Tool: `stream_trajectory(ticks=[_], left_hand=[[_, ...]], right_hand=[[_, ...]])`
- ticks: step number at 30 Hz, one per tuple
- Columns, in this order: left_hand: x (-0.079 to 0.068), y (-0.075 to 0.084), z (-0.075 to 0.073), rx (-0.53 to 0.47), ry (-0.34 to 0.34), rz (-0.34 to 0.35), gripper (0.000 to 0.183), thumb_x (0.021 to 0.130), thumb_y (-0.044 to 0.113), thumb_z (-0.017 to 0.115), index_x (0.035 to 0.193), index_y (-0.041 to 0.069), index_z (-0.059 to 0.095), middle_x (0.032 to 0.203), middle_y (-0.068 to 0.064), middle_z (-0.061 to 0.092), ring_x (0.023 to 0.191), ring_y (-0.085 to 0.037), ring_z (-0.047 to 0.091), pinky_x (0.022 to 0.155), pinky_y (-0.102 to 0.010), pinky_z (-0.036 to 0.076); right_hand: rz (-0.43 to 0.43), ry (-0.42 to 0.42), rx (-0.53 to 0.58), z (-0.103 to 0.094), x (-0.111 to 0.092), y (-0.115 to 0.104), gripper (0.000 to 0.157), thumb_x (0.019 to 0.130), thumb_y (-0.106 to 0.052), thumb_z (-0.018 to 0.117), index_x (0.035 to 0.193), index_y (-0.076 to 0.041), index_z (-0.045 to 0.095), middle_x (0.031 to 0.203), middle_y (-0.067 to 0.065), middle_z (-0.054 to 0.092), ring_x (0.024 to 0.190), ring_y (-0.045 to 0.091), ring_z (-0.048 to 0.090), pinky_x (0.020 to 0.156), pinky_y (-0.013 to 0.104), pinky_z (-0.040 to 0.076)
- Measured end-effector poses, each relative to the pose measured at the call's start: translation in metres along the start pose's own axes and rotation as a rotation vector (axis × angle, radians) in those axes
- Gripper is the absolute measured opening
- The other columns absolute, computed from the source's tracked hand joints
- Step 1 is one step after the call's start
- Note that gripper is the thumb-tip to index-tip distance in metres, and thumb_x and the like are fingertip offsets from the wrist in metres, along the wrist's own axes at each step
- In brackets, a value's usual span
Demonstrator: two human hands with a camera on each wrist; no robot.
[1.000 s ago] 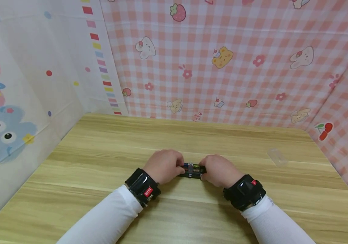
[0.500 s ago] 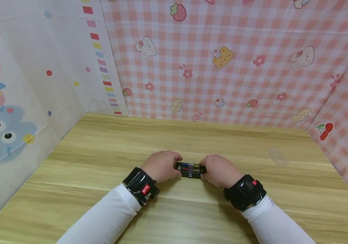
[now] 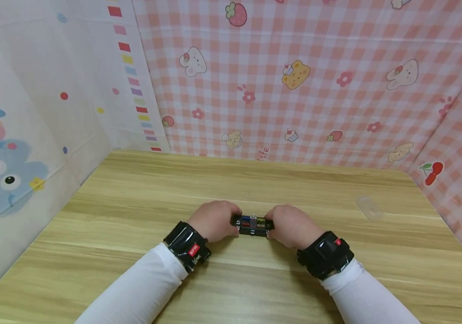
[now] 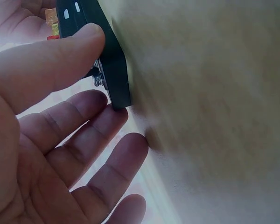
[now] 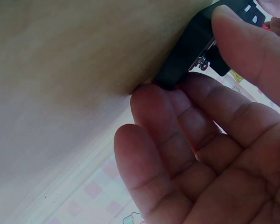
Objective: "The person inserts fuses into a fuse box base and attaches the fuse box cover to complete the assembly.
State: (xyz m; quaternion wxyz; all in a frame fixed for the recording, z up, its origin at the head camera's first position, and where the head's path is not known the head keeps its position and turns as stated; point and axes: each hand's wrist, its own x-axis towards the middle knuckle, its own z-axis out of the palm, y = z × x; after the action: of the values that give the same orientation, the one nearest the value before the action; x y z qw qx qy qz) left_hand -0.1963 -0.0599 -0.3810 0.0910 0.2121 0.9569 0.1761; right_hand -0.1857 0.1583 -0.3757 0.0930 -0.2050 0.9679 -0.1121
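A black fuse block (image 3: 253, 232) with blue, red, yellow and orange blade fuses lies on the wooden table, its long side facing me. My left hand (image 3: 213, 220) grips its left end. In the left wrist view the left thumb (image 4: 79, 46) presses the black side wall, and fingertips touch the end of the block (image 4: 117, 77). My right hand (image 3: 293, 225) holds the right end. In the right wrist view its thumb (image 5: 242, 42) lies on the side of the block (image 5: 184, 53), with fingers at the end. A small metal terminal screw (image 5: 204, 63) shows there.
A clear plastic cover (image 3: 368, 207) lies on the table to the right, beyond my right hand. Wooden table surface (image 3: 251, 279) surrounds the hands. Printed cloths (image 3: 275, 108) hang behind it and at both sides.
My left hand has drawn back leftward from over the fuse block's left part, spread its fingers, then come together on the left end. The right hand and the block have stayed put.
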Motion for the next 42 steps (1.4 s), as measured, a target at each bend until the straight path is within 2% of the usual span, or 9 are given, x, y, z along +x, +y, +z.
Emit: stream_trajectory(ticks=[18, 26, 32, 34, 37, 39, 42], left_hand=[[0.001, 0.005, -0.002, 0.097, 0.006, 0.021, 0.041, 0.087, 0.028, 0.087, 0.125, 0.018, 0.077, 0.122, -0.001, 0.078, 0.106, -0.021, 0.07, 0.098, -0.043, 0.053], [0.0, 0.005, 0.0, 0.146, 0.016, 0.03, 0.039, 0.088, 0.031, 0.086, 0.123, 0.02, 0.078, 0.117, 0.001, 0.079, 0.099, -0.019, 0.07, 0.093, -0.041, 0.053], [0.0, 0.006, 0.001, 0.17, 0.017, 0.028, 0.04, 0.088, 0.033, 0.085, 0.125, 0.02, 0.077, 0.118, 0.0, 0.079, 0.1, -0.021, 0.07, 0.093, -0.043, 0.053], [0.0, 0.006, 0.001, 0.181, 0.017, 0.029, 0.041, 0.089, 0.034, 0.085, 0.126, 0.02, 0.077, 0.12, 0.0, 0.078, 0.102, -0.022, 0.071, 0.094, -0.044, 0.053], [-0.001, 0.006, 0.001, 0.194, 0.017, 0.031, 0.042, 0.089, 0.034, 0.084, 0.127, 0.02, 0.076, 0.122, 0.0, 0.078, 0.105, -0.023, 0.071, 0.095, -0.045, 0.053], [-0.001, 0.006, 0.001, 0.203, 0.019, 0.034, 0.042, 0.089, 0.034, 0.085, 0.127, 0.02, 0.077, 0.121, 0.0, 0.078, 0.104, -0.022, 0.072, 0.094, -0.045, 0.054], [0.0, 0.006, 0.002, 0.21, 0.021, 0.035, 0.041, 0.089, 0.034, 0.085, 0.127, 0.02, 0.077, 0.12, 0.0, 0.078, 0.102, -0.022, 0.071, 0.092, -0.044, 0.054]], right_hand=[[0.017, -0.006, 0.012, -0.003, -0.002, -0.001, 0.017, 0.086, -0.012, 0.084, 0.101, -0.008, 0.08, 0.093, 0.002, 0.072, 0.077, 0.017, 0.056, 0.074, 0.033, 0.047], [0.03, -0.024, 0.036, -0.003, -0.003, -0.001, 0.024, 0.087, -0.014, 0.085, 0.109, -0.007, 0.08, 0.099, 0.003, 0.074, 0.081, 0.018, 0.057, 0.078, 0.035, 0.05], [0.012, -0.026, 0.043, -0.007, -0.004, 0.003, 0.031, 0.088, -0.016, 0.084, 0.116, -0.006, 0.079, 0.104, 0.004, 0.076, 0.084, 0.016, 0.059, 0.083, 0.038, 0.053], [0.017, -0.021, 0.046, -0.009, -0.006, 0.006, 0.033, 0.09, -0.017, 0.081, 0.121, -0.005, 0.077, 0.11, 0.007, 0.077, 0.09, 0.017, 0.064, 0.088, 0.041, 0.055], [0.027, -0.001, 0.038, -0.015, -0.009, 0.013, 0.038, 0.095, -0.02, 0.077, 0.128, -0.003, 0.073, 0.123, 0.013, 0.076, 0.109, 0.027, 0.07, 0.099, 0.049, 0.056], [0.054, 0.01, 0.041, -0.018, -0.01, 0.019, 0.04, 0.097, -0.021, 0.074, 0.131, -0.002, 0.072, 0.13, 0.017, 0.073, 0.123, 0.034, 0.067, 0.106, 0.054, 0.052], [0.087, 0.026, 0.04, -0.023, -0.01, 0.03, 0.042, 0.098, -0.023, 0.073, 0.133, -0.001, 0.07, 0.135, 0.02, 0.07, 0.13, 0.04, 0.063, 0.109, 0.057, 0.049]])
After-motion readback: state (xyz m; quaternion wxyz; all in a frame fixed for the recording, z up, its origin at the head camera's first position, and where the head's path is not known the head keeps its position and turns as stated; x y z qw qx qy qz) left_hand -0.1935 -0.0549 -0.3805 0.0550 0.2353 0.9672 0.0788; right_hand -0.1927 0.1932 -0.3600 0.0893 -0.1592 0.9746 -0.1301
